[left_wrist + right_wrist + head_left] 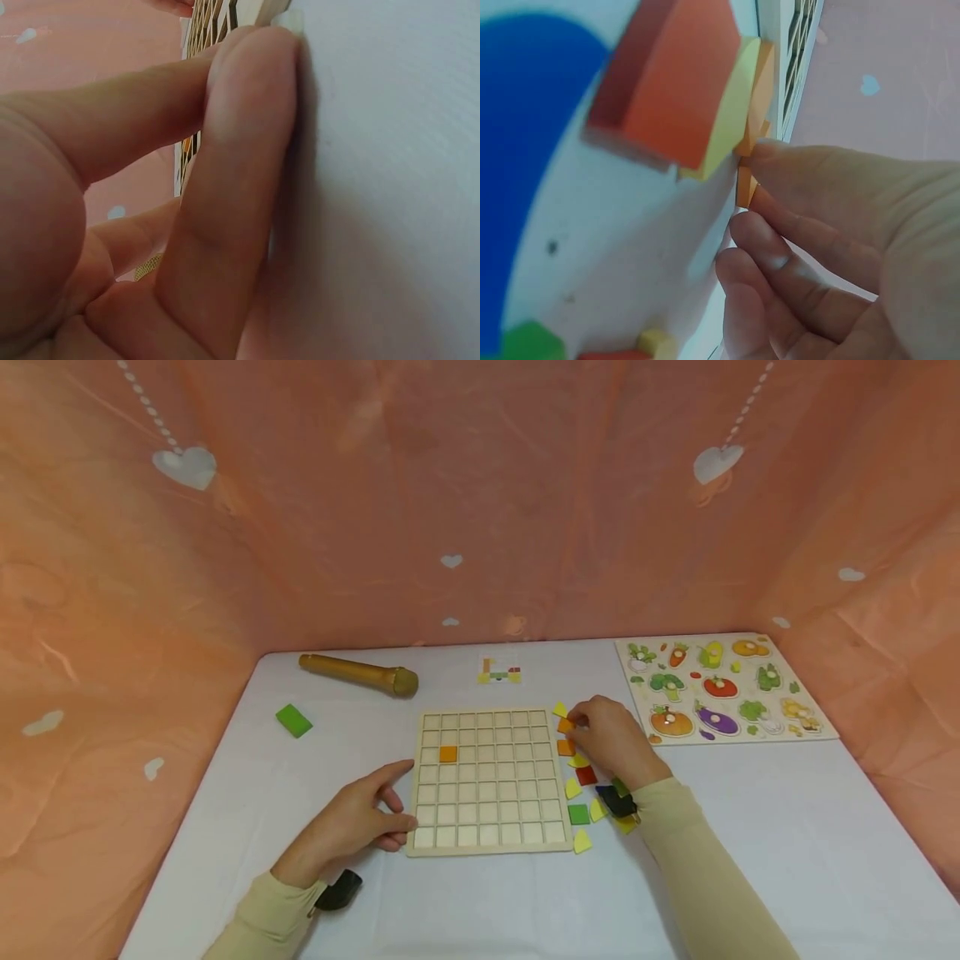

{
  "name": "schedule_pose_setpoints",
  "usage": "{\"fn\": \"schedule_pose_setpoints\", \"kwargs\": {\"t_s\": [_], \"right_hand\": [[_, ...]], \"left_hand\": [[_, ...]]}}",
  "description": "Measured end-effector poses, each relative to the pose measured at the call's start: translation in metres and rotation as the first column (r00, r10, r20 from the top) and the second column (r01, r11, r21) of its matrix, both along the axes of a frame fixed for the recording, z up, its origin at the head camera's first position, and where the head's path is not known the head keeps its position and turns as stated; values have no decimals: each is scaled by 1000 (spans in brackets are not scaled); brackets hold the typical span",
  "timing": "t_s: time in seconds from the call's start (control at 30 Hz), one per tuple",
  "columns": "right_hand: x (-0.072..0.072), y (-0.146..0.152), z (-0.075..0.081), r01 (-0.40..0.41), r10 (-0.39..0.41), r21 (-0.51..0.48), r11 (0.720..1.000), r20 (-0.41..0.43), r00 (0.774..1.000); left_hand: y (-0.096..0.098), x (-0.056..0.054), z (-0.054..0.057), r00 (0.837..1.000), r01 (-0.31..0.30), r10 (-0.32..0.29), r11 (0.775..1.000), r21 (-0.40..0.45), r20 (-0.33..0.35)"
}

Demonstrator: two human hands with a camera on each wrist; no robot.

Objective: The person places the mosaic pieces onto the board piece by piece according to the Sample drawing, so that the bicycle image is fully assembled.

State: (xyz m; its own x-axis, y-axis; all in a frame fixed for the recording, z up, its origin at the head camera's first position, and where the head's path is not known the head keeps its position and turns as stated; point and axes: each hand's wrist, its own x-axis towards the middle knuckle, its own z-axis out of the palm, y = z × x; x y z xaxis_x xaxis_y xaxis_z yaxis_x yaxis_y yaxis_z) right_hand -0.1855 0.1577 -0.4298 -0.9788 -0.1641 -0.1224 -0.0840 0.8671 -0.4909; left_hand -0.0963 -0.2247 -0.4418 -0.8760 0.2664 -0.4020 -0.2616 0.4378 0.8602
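A wooden grid board (487, 850) lies on the white table, with one orange square tile (447, 754) in a cell at its upper left. My left hand (358, 814) rests at the board's left side, index fingertip and thumb against the frame. Beyond the right edge, my right hand (611, 739) pinches an orange tile (745, 187) between thumb and index finger. Just below it lie another orange tile (566, 747), a red tile (586, 775), a green tile (578, 814) and several yellow pieces (582, 841). The right wrist partly hides some pieces.
A gold microphone (360, 673) and a green block (294, 721) lie on the left. Behind the board is a small pattern card (499, 670). A vegetable puzzle board (723, 693) occupies the back right. Pinkish-orange cloth (480, 510) hangs around the table.
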Motion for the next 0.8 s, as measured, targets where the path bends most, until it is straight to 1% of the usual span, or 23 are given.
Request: {"fn": "schedule_pose_setpoints", "kwargs": {"t_s": [0.3, 0.6, 0.8], "right_hand": [[1, -1, -1, -5, 5, 5, 1000, -5, 1000], [-2, -4, 0, -10, 10, -2, 1000, -1, 1000], [0, -1, 0, 0, 0, -2, 1000, 17, 1000]], "left_hand": [[-2, 1, -1, 1000, 5, -5, 1000, 21, -3], [-6, 0, -1, 1000, 14, -14, 999, 42, 0], [-4, 0, -1, 1000, 11, -11, 999, 45, 8]]}}
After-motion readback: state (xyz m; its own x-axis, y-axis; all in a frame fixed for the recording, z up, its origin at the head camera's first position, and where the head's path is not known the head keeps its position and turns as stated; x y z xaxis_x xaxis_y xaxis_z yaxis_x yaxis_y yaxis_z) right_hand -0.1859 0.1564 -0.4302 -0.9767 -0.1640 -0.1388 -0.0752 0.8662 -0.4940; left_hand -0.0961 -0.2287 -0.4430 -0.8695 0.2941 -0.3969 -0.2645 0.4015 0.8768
